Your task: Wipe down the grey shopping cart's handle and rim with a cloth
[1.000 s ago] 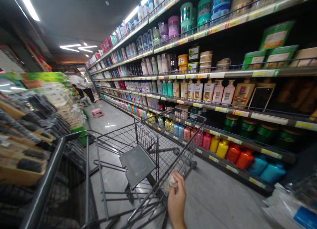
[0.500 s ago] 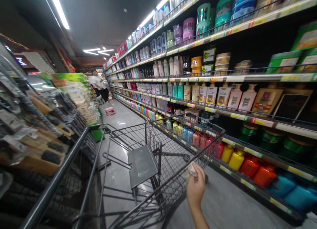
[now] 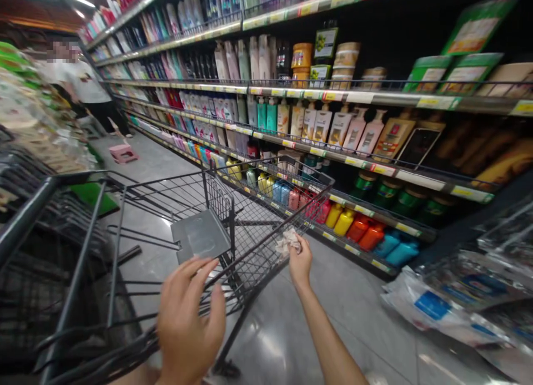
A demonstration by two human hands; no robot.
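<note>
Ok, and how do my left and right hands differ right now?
The right hand pinches a pale, crumpled wad; the left hand shows nothing held. The left hand is loosely open, the right hand closed. The left hand looks larger in view than the right hand. Both are bare and near the cart.

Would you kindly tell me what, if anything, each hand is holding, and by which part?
The right hand pinches a crumpled pale wipe by its right edge. The left hand is open, with nothing visibly held.
</note>
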